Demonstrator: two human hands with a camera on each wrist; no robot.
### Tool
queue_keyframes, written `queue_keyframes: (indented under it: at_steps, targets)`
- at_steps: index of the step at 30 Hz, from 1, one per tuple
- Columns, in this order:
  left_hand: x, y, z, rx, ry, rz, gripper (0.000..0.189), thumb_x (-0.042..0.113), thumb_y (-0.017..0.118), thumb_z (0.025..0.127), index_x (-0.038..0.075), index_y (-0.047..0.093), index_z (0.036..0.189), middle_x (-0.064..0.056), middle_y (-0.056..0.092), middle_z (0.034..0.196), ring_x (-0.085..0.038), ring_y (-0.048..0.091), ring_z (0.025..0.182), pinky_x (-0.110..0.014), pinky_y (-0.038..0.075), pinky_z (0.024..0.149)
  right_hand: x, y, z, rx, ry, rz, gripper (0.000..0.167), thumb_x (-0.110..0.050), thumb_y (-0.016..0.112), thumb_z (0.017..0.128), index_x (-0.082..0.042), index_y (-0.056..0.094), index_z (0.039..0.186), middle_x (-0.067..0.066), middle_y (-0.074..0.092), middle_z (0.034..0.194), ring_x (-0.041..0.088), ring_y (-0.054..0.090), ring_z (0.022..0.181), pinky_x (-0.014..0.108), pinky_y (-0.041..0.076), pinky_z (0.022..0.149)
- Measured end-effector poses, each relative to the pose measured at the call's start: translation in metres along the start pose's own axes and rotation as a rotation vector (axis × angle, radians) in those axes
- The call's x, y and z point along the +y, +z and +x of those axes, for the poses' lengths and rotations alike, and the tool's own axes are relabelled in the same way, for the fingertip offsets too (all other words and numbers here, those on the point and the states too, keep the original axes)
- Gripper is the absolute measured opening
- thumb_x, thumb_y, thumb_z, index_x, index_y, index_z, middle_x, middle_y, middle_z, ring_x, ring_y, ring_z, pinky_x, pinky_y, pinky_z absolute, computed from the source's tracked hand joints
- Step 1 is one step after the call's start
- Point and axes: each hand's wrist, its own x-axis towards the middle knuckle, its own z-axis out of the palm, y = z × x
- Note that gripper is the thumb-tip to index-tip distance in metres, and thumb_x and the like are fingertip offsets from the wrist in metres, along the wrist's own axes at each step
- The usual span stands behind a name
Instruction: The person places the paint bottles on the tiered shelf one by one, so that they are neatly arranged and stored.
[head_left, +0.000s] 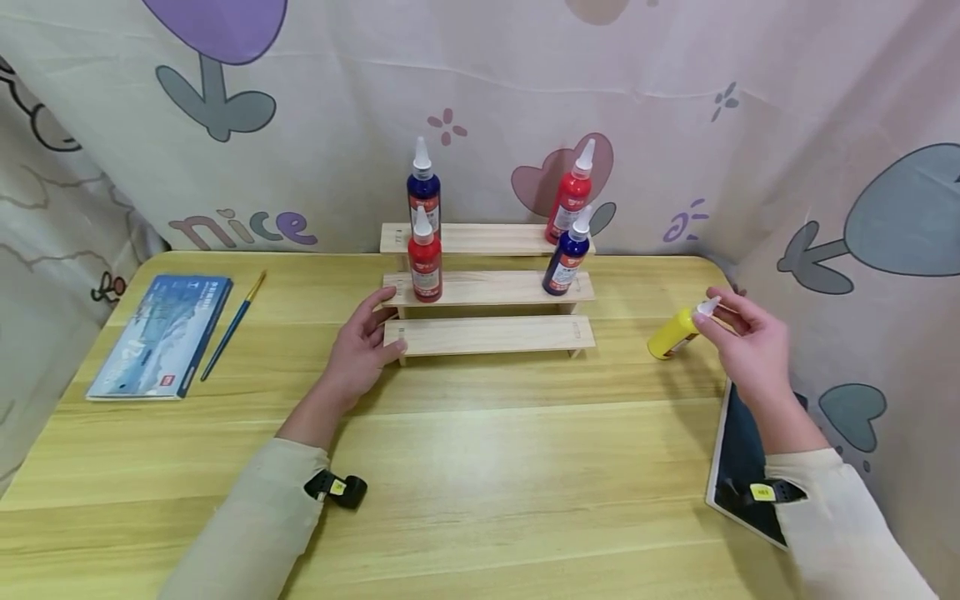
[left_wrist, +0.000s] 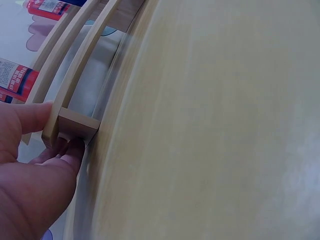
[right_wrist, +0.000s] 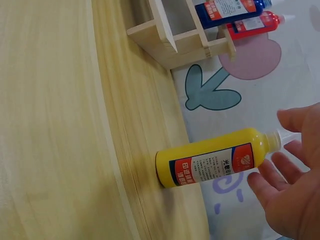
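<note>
A three-tier wooden display rack (head_left: 487, 335) stands at the back of the table. My left hand (head_left: 356, 354) grips its left end, thumb at the lowest tier and fingers at the middle one. On the top tier are a blue bottle (head_left: 423, 187) and a red bottle (head_left: 570, 200). The middle tier holds another red bottle (head_left: 426, 271) and another blue bottle (head_left: 564, 265). Right of the rack, a yellow bottle (right_wrist: 210, 157) stands upright on the table. My right hand (head_left: 750, 350) is around its white nozzle, fingers spread and loosely bent; in the right wrist view the thumb looks apart from it.
A blue-covered pad (head_left: 161, 333) lies at the table's left, with a paintbrush (head_left: 234, 325) beside it. Under my right forearm lies a dark, white-edged flat panel (head_left: 738, 467). A patterned curtain (head_left: 480, 100) hangs behind the table.
</note>
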Motion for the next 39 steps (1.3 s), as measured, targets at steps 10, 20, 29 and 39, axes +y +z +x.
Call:
queue_keyframes:
  at_steps: [10,20,29,39]
  targets:
    - [0.001,0.001,-0.001,0.003,0.01,0.004,0.079,-0.021,0.059,0.088,0.019,0.038,0.153,-0.016,0.039,0.152,-0.026,0.039,0.139,-0.029,0.04,0.105,0.005,0.003,0.006,-0.017,0.042,-0.051,0.046,-0.033,0.073,0.092,-0.002,0.066,0.125,0.005,0.062,0.13,0.012,0.058,0.104,0.012,0.049,0.082]
    - [0.001,0.001,-0.001,0.006,0.013,0.003,0.079,-0.022,0.058,0.088,0.018,0.038,0.153,-0.016,0.038,0.153,-0.027,0.038,0.14,-0.031,0.04,0.106,0.017,0.008,0.003,-0.02,0.031,0.028,0.04,-0.026,0.078,0.088,-0.002,0.069,0.119,-0.009,0.067,0.099,0.004,0.064,0.089,0.013,0.052,0.075]
    - [0.001,0.001,-0.001,0.006,0.003,0.017,0.079,-0.021,0.059,0.089,0.02,0.038,0.154,-0.017,0.037,0.153,-0.027,0.037,0.14,-0.034,0.037,0.109,0.02,0.007,-0.002,-0.023,0.04,0.193,0.038,-0.018,0.081,0.085,-0.001,0.071,0.118,-0.003,0.068,0.097,0.007,0.067,0.083,0.019,0.055,0.071]
    - [0.001,0.001,-0.001,-0.003,0.012,0.012,0.08,-0.022,0.058,0.088,0.018,0.037,0.154,-0.017,0.036,0.154,-0.027,0.036,0.141,-0.038,0.033,0.112,0.004,0.012,-0.012,-0.019,-0.031,0.259,0.036,-0.011,0.082,0.083,0.003,0.072,0.115,0.002,0.069,0.097,0.011,0.069,0.08,0.023,0.056,0.07]
